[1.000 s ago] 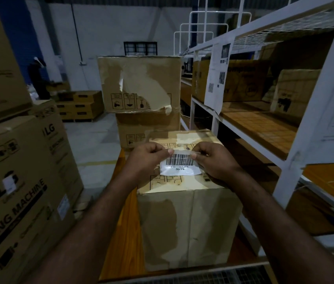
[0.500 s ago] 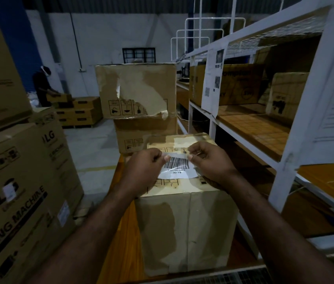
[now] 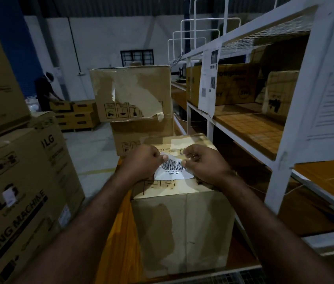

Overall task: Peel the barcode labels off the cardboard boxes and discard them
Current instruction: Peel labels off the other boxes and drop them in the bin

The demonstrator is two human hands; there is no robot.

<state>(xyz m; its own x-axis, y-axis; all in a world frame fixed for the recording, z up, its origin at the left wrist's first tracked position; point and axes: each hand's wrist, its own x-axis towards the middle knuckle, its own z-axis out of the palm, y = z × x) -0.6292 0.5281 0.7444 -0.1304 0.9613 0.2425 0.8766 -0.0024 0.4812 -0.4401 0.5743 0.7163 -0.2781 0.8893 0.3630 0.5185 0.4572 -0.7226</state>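
Barcode label (image 3: pixel 173 170) pinched by both hands atop cardboard box (image 3: pixel 182 228) beside white rack (image 3: pixel 297 111)

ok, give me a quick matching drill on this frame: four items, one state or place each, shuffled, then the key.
Items
1. barcode label
2. left hand
3. LG washing machine box
4. stacked box behind

States
A. on the person's left side
B. torn patch with a loose flap on its front
C. pinches the label's upper left corner
D. top edge curled up off the box top

Pairs: 1-D, 2-C, 3-A, 4-B
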